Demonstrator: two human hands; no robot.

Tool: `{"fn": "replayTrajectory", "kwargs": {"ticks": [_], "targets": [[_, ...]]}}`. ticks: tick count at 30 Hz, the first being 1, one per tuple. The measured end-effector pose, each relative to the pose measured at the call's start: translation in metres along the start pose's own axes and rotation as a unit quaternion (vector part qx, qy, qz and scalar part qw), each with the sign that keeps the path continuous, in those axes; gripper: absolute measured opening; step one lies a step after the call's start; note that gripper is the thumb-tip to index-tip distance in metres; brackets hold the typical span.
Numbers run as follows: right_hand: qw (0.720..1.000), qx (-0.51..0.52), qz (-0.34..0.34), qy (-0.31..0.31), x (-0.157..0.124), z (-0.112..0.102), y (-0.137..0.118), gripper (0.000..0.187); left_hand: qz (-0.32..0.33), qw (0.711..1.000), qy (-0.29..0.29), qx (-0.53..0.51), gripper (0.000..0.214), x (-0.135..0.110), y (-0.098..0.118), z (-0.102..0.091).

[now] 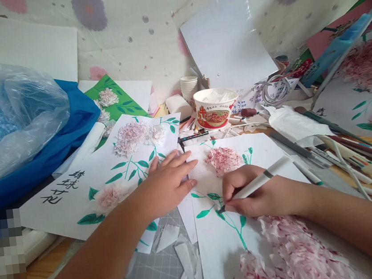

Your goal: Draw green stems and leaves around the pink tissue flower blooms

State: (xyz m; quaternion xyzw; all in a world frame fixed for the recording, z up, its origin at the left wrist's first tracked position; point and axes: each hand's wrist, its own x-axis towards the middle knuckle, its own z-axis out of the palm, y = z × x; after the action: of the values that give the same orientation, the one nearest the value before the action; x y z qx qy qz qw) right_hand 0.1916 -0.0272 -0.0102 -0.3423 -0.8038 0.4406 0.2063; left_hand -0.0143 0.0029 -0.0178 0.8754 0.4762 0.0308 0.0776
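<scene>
My right hand (259, 194) grips a white marker pen (260, 178) with a dark tip. The tip meets a green leaf drawn on the white paper (207, 240) in front of me. Pink-and-white crumpled-paper flowers (299, 252) stand out from this sheet near its bottom, and a smaller pink flower (223, 160) sits higher up. My left hand (167, 182) lies with fingers spread at the border between this sheet and a second picture (69, 206) on the left. That picture carries paper flowers, green leaves and black handwritten characters.
A noodle bowl (215, 116) holding white tissue stands at the back, beside stacked paper cups (189, 87). Several pens (353, 165) and white tissue (294, 120) crowd the right. A plastic bag (15, 114) bulges at left. Paper scraps (188, 260) lie on the grey cutting mat (147, 269).
</scene>
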Motion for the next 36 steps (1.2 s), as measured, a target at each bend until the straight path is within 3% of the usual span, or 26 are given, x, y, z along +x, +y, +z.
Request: {"fn": "replayTrajectory", "kwargs": {"ticks": [22, 27, 36], "targets": [[1.0, 0.011, 0.001, -0.006, -0.0015, -0.0008, -0.0031, 0.01, 0.01, 1.0, -0.006, -0.007, 0.04, 0.0009, 0.0016, -0.0022], [0.998, 0.035, 0.004, 0.05, -0.0031, -0.0023, 0.0035, 0.013, 0.012, 1.0, -0.003, -0.014, 0.04, 0.0002, 0.0017, -0.0014], [1.0, 0.015, 0.015, -0.002, -0.004, -0.0014, 0.0036, 0.012, 0.014, 1.0, -0.004, -0.013, 0.04, 0.0002, 0.0008, -0.0011]]}}
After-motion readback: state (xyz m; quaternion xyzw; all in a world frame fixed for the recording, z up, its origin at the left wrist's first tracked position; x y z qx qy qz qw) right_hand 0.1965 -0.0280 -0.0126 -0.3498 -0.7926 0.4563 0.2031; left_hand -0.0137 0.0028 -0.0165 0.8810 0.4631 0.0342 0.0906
